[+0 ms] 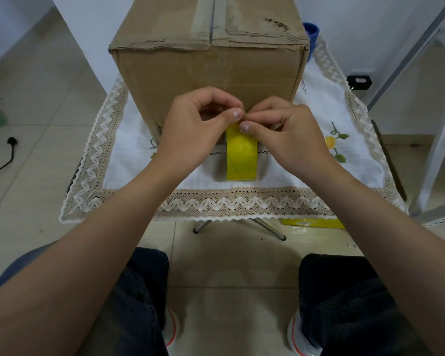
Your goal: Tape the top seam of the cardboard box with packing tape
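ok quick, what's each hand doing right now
Left hand: closed, pinching the top of the yellow tape roll.
Right hand: closed, pinching the top of the same roll.

Both bare forearms reach forward from the lower corners of the view and converge toward the middle, wrists roughly level and the hands almost touching. The left hand [195,127] is seen back up, its fingers [216,97] curled over and the thumb tip pressed against the forefinger, pinching at the top of the tape roll [242,155]. The right hand [285,132] mirrors it from the other side, knuckles raised, with thumb and forefinger nipped together on the same top edge. The two thumbs sit just beside each other, nails facing up.
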{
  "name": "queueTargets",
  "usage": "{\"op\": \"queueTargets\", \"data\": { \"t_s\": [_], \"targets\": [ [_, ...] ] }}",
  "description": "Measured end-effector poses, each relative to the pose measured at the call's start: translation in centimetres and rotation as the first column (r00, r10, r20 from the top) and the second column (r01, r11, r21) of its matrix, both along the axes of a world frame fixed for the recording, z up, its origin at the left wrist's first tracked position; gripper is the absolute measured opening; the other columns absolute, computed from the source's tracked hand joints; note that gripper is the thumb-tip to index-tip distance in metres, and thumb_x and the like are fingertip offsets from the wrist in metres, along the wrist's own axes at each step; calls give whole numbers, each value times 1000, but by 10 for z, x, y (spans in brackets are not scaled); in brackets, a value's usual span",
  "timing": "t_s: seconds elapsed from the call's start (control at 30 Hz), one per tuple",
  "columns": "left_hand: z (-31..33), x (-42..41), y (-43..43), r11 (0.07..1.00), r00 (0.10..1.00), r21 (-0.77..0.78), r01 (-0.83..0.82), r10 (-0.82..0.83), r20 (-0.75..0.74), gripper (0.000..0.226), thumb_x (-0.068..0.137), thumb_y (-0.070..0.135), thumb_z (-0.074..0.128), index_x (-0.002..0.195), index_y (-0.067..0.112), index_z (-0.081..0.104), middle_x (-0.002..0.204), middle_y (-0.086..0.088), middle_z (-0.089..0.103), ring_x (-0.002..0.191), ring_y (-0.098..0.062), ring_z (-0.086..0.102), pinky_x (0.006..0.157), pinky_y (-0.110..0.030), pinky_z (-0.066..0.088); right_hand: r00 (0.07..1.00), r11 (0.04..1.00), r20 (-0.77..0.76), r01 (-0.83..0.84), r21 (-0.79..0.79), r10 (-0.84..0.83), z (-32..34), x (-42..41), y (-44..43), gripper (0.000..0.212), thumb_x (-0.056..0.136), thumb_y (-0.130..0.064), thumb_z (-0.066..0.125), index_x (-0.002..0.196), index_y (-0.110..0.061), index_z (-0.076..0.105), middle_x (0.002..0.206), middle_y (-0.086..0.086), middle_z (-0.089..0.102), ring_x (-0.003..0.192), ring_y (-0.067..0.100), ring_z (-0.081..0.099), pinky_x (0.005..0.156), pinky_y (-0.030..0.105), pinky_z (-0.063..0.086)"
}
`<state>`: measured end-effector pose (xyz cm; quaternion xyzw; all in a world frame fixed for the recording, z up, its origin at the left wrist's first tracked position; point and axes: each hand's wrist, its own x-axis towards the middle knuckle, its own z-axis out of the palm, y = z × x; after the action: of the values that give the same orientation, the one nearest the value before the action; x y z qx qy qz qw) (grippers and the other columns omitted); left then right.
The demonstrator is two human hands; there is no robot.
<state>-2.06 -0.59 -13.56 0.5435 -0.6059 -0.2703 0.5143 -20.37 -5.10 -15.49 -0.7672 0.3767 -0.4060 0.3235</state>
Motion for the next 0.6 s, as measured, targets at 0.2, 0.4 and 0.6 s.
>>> {"op": "queueTargets", "data": {
  "t_s": [0.2,0.4,0.6],
  "targets": [
    [-1,0,0,1000,1000,-10,1,-1,0,11,89,14,79,91,24,76,90,8,77,89,-10,73,86,-30,61,999,1000,-42,16,-25,-17,1,0,4,18,91,-20,77,109,-18,81,94,-9,73,84,1,66,81,27,51],
    [1,-1,1,1000,1000,30,-1,1,-18,9,91,12,77,97,18,78,90,5,79,91,-14,77,85,-28,62,998,997,8,57,48,-57,3,-1,3,32,88,-26,82,118,-20,76,89,-9,77,74,10,64,73,35,57],
    [8,3,2,989,987,131,-67,84,-136,21,106,19,56,99,16,76,77,4,78,87,-18,77,81,-41,63,998,997,42,43,58,-46,4,3,4,10,92,-23,78,82,-24,77,87,5,71,74,8,61,67,22,47]
  ]
}}
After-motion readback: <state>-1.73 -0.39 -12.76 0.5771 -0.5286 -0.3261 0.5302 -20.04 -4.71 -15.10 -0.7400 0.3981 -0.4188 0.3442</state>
